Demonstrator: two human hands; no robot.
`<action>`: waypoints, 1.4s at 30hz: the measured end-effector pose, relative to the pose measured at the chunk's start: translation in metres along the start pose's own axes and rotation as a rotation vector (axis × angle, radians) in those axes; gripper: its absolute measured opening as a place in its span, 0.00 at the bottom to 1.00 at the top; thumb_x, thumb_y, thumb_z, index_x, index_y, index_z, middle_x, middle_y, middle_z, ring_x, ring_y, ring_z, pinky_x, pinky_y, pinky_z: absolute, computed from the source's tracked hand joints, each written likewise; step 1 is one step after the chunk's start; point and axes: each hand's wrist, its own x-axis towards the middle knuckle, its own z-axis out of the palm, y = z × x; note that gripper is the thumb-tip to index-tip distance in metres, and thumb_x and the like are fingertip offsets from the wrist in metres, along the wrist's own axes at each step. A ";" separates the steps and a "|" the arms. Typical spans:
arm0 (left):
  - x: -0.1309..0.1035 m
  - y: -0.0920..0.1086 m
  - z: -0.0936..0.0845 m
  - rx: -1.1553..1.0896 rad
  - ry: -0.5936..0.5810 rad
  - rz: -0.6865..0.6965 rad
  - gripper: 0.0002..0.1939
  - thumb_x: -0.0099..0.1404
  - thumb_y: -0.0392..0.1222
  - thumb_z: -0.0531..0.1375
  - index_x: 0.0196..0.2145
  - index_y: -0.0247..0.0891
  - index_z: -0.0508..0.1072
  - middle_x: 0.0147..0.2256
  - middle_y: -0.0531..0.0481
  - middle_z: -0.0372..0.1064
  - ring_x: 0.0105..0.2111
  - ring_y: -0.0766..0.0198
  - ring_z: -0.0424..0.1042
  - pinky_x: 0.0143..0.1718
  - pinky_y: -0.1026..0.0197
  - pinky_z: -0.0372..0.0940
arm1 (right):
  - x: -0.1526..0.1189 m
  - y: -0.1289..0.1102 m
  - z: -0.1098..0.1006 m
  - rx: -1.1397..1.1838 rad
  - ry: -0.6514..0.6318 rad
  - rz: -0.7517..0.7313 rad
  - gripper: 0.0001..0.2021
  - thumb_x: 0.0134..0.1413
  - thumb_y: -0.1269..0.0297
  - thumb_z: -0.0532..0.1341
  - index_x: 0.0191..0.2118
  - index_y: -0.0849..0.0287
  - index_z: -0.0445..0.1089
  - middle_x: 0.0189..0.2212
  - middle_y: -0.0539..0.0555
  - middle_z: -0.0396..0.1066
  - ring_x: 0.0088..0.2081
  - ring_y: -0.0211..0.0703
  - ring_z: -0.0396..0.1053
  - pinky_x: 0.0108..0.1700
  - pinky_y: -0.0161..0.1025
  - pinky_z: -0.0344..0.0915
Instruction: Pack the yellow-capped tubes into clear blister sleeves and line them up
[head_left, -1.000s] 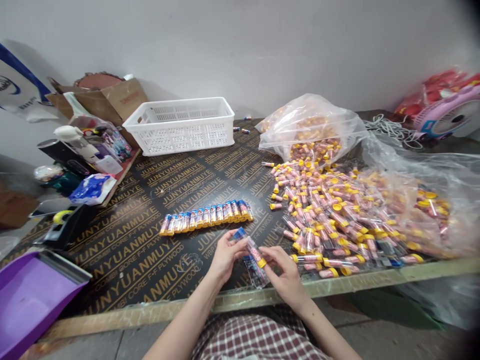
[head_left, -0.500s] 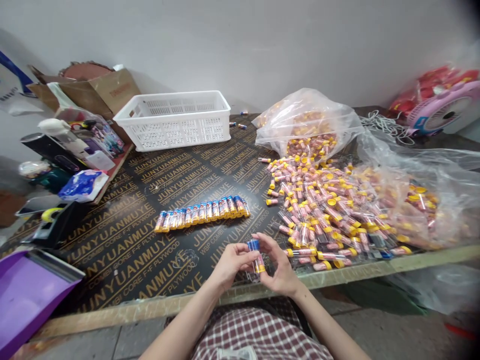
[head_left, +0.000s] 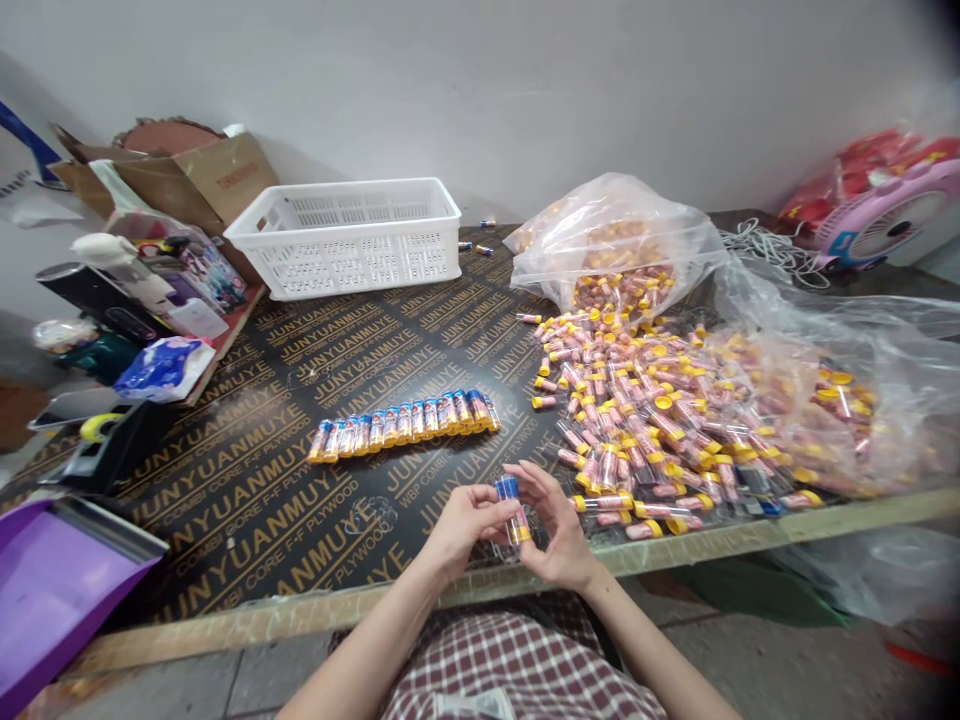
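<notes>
Near the table's front edge, a small see-through tube (head_left: 516, 518) stands tilted between my hands, blue at its upper end and yellow at its lower end. My left hand (head_left: 466, 522) pinches it from the left with thumb and forefinger. On its other side, my right hand (head_left: 556, 535) grips it, the thumb near the yellow end and the fingers by the blue top. Beyond my hands lies a row of blue-and-yellow wrapped tubes (head_left: 405, 424), side by side. To the right spreads a loose pile of tubes with pink contents and yellow caps (head_left: 637, 400).
A white plastic basket (head_left: 352, 255) stands at the back. Plastic bags of tubes (head_left: 622, 225) sit behind and right of the pile. At left are a purple dustpan (head_left: 67, 590), a tape dispenser (head_left: 105, 445) and a cardboard box (head_left: 225, 180). A pink fan (head_left: 885, 220) is far right.
Both hands keep almost the same hold on the tube, with only a very slight shift. The view has moved a little; the row and pile look the same.
</notes>
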 end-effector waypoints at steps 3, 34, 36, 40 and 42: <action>0.000 0.000 0.000 -0.003 0.004 -0.001 0.19 0.43 0.49 0.70 0.25 0.31 0.71 0.23 0.48 0.71 0.21 0.67 0.69 0.25 0.66 0.63 | 0.000 0.000 0.001 0.006 0.006 -0.006 0.40 0.37 0.78 0.54 0.61 0.54 0.46 0.57 0.59 0.57 0.55 0.50 0.61 0.54 0.48 0.63; 0.078 0.093 -0.078 1.170 0.772 0.559 0.25 0.48 0.54 0.65 0.42 0.39 0.70 0.19 0.51 0.64 0.25 0.56 0.67 0.29 0.62 0.52 | 0.033 0.060 -0.063 -1.021 -0.055 0.083 0.13 0.51 0.74 0.54 0.42 0.57 0.70 0.34 0.56 0.72 0.42 0.54 0.65 0.48 0.56 0.54; 0.069 0.085 -0.071 1.164 0.777 0.604 0.21 0.53 0.55 0.61 0.40 0.39 0.71 0.20 0.51 0.64 0.24 0.58 0.66 0.28 0.63 0.52 | 0.030 0.054 -0.057 -1.004 -0.052 0.082 0.13 0.55 0.71 0.54 0.46 0.57 0.68 0.36 0.56 0.71 0.43 0.52 0.65 0.48 0.54 0.54; 0.046 0.047 -0.054 1.152 0.550 0.518 0.17 0.58 0.55 0.56 0.29 0.39 0.73 0.21 0.51 0.67 0.23 0.63 0.65 0.28 0.64 0.52 | 0.028 0.040 -0.046 -0.805 -0.021 0.113 0.17 0.61 0.65 0.48 0.54 0.57 0.60 0.38 0.56 0.66 0.41 0.46 0.65 0.45 0.45 0.61; 0.037 0.020 -0.046 1.178 0.354 0.389 0.14 0.54 0.53 0.61 0.24 0.38 0.73 0.22 0.51 0.69 0.24 0.63 0.66 0.27 0.64 0.53 | 0.027 0.034 -0.041 -0.638 -0.003 0.148 0.18 0.62 0.65 0.47 0.56 0.57 0.58 0.37 0.56 0.64 0.39 0.43 0.66 0.42 0.40 0.63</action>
